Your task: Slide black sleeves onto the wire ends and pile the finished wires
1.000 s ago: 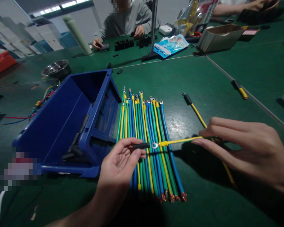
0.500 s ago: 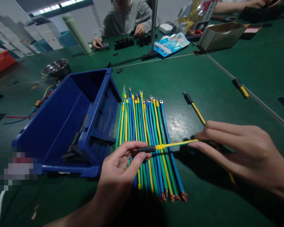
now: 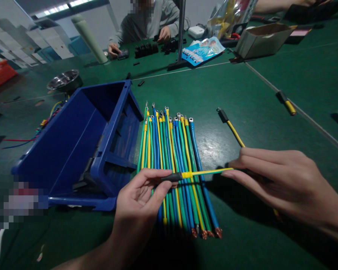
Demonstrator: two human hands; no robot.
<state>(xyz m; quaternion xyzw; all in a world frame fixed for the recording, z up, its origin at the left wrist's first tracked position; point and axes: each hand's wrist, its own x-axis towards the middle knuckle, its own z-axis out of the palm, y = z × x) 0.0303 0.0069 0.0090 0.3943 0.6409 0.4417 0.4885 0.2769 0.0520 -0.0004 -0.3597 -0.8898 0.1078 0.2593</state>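
Note:
My left hand [image 3: 141,200] pinches a short black sleeve [image 3: 172,176] between thumb and fingers. The sleeve sits over the end of a yellow wire [image 3: 211,172]. My right hand [image 3: 281,183] is closed on that wire's other part, holding it level above a row of several blue, green and yellow wires [image 3: 174,165] with ring terminals, laid side by side on the green table [image 3: 242,86]. Another yellow wire with a black sleeve [image 3: 231,127] lies on the table and runs under my right hand.
A tilted blue plastic bin [image 3: 81,142] stands left of the wires. A steel bowl [image 3: 63,80] and loose coloured wires [image 3: 47,120] lie behind it. A cardboard box [image 3: 261,39], a blue packet [image 3: 202,52] and a metal post [image 3: 181,33] are farther back. A person in grey [image 3: 146,22] sits across.
The black sleeve has slid onto the yellow wire's end, covering the ring terminal that showed a second ago. Both hands stay in nearly the same place.

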